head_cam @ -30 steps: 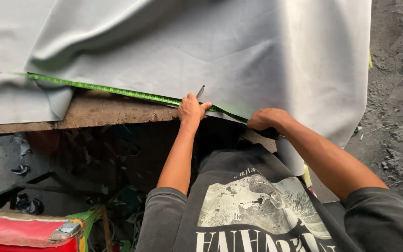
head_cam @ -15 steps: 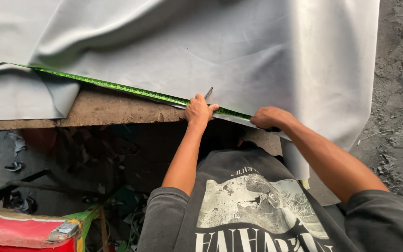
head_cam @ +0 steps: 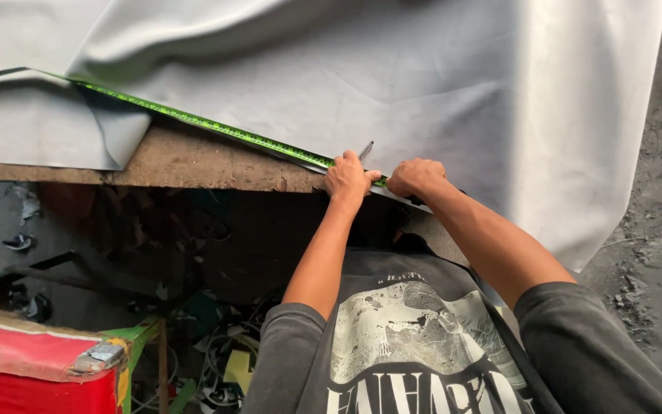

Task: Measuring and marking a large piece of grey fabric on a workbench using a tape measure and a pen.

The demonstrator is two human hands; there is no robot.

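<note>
**Soft sheet, stiff ruler: pin both down at the desk edge**

You have a large pale grey sheet (head_cam: 392, 84) spread over the wooden desk (head_cam: 193, 161), with its right part hanging over the desk's far end toward the ground. It looks like a limp, smooth vinyl or coated fabric: it folds in soft rolls at the top and will likely slide and pucker if you push it sideways. Hold it by pressing flat, not by pinching.

The green ruler (head_cam: 216, 130) lies on the sheet, running diagonally from the sheet's upper left fold down to your hands near the desk's front edge. It appears thin, stiff and light, so it may pivot unless you weigh it down at 2 spots.

Your left hand (head_cam: 349, 178) is curled closed around a slim pen-like marking tool (head_cam: 365, 149), its tip pointing away from you onto the sheet just beyond the ruler. Your right hand (head_cam: 415, 176) sits just beside it, knuckles up, fingers bent and pressing down on the ruler's near end; whether it grips anything else, you cannot tell. Both forearms reach forward from your chest, elbows bent, wrists low over the desk edge.
</note>
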